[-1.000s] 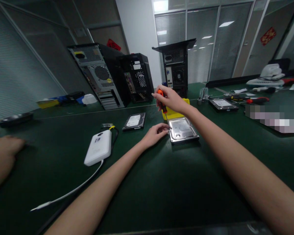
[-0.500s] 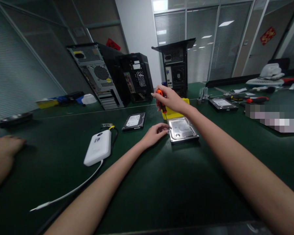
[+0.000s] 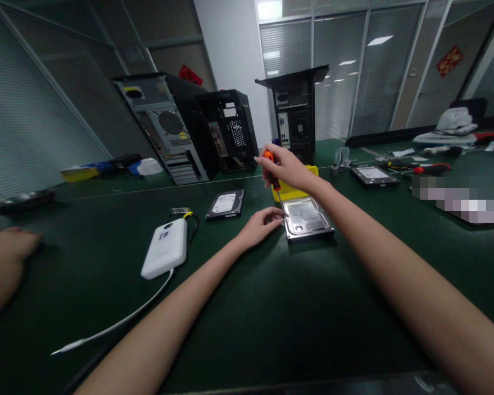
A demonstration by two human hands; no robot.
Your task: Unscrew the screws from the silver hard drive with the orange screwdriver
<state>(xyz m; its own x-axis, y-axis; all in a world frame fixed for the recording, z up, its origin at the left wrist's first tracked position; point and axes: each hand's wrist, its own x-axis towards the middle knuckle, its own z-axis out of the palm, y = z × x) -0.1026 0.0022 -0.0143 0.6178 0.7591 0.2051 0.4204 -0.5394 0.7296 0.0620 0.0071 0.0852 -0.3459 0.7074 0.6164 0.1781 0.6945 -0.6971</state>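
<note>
A silver hard drive [image 3: 307, 216] lies flat on the dark green table, label side up. My right hand [image 3: 282, 164] is closed around the orange-and-black handle of a screwdriver [image 3: 273, 173]. Its shaft points down, the tip at the drive's left edge. My left hand [image 3: 264, 224] rests on the table with curled fingers, thumb and fingertips gripping that same edge beside the tip. The exact spot where the tip meets the drive is too small to make out. Behind the drive sits a yellow tray [image 3: 290, 191], partly covered by my right wrist.
Another hard drive [image 3: 225, 204] lies left of my hands, near a white power bank [image 3: 164, 248] with a cable. A third drive [image 3: 374, 174] and pliers [image 3: 432, 168] lie right. Computer cases [image 3: 173, 126] stand behind. Another person's hand [image 3: 10, 258] is at far left.
</note>
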